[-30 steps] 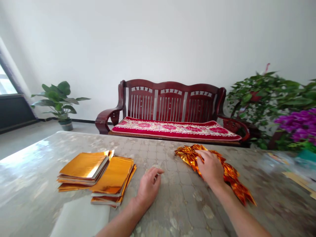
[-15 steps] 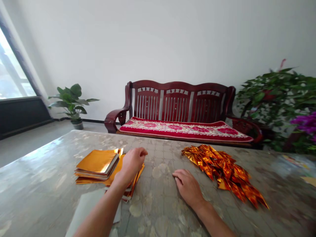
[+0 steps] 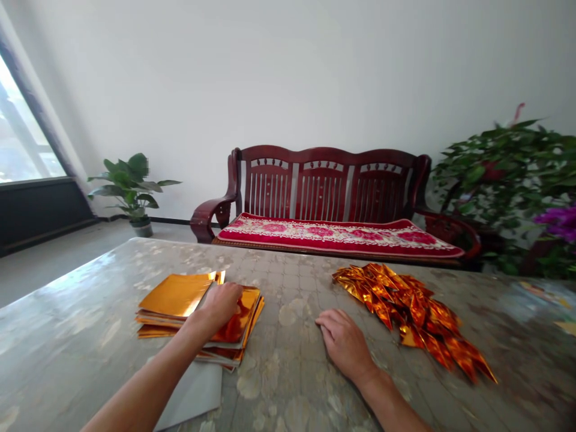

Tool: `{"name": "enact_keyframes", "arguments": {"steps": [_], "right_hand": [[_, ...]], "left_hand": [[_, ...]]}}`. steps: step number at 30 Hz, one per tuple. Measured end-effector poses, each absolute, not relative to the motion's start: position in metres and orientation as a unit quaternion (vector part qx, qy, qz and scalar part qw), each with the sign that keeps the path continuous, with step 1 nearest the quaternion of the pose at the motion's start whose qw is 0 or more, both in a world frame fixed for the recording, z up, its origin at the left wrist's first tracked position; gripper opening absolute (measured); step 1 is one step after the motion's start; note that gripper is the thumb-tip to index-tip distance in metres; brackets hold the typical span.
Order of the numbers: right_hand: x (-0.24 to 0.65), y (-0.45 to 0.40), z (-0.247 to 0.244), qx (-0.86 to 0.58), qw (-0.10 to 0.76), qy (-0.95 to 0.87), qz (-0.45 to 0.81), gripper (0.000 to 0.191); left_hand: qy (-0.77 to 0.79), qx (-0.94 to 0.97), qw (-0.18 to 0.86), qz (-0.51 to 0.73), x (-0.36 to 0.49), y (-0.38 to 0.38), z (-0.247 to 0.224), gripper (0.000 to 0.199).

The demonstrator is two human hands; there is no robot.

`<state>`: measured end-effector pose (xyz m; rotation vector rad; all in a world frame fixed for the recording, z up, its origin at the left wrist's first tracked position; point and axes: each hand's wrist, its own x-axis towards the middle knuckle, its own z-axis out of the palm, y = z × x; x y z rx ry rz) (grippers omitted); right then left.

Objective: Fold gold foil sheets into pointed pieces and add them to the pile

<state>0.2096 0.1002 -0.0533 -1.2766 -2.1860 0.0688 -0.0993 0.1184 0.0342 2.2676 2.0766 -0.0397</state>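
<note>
Resting on the right-hand stack of gold foil sheets (image 3: 236, 321), the left hand (image 3: 219, 305) lies over the stack's upper left part, its fingers closed together and pointing down onto the sheets. From this angle it is hard to be sure whether the thumb and fingers are clamping the foil or just lying on it, so I cannot tell the grip for certain. That stack sits just beside a second, neater stack of gold foil sheets (image 3: 173, 295), and the two overlap a little at their edges. A pale grey sheet (image 3: 191, 393) lies on the table just below them, partly under the left forearm. The right hand (image 3: 344, 345) lies palm down on the bare table top, empty, with its fingers loosely together and pointing left. It is near, but not touching, a loose heap of folded gold foil triangles (image 3: 407, 315), which spreads diagonally to its right. Everything sits on a wide table (image 3: 67, 306) with a glossy, mottled top. Beyond the table stands a dark red wooden bench (image 3: 321, 186) with a red floral cushion (image 3: 333, 235). A potted green plant (image 3: 130, 186) stands on the floor to its left, below a bright window (image 3: 22, 120), and a leafy plant (image 3: 499, 174) and purple flowers (image 3: 560, 222) are at the right.
</note>
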Motion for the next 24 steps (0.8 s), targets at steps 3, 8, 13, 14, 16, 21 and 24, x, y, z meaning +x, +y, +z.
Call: {"name": "enact_keyframes", "arguments": {"steps": [3,8,13,14,16,21,24], "right_hand": [[0.210,0.100,-0.053,-0.478,0.301,-0.825,0.025,0.028],[0.210,0.100,-0.053,-0.479,0.296,-0.826,0.026,0.028],[0.211,0.100,-0.053,-0.482,0.296,-0.824,0.025,0.027],[0.211,0.100,-0.053,-0.481,0.298,-0.824,0.026,0.027],[0.210,0.100,-0.054,-0.480,0.302,-0.823,0.031,0.027],[0.211,0.098,-0.050,-0.488,0.328,-0.804,0.086,0.025],[0.211,0.091,-0.043,-0.499,0.352,-0.772,0.179,0.030]], "left_hand": [[0.675,0.737,0.027,-0.020,-0.098,0.119,0.035,0.016],[0.666,0.746,0.014,-0.015,-0.103,0.121,0.027,0.020],[0.655,0.756,-0.006,-0.001,-0.107,0.114,0.021,0.029],[0.653,0.757,-0.012,0.003,-0.105,0.111,0.021,0.029],[0.644,0.764,-0.026,0.018,-0.100,0.104,0.020,0.028],[0.573,0.807,-0.071,0.123,-0.064,0.083,0.010,0.021],[0.533,0.829,-0.082,0.150,-0.032,0.075,-0.002,0.018]]}}
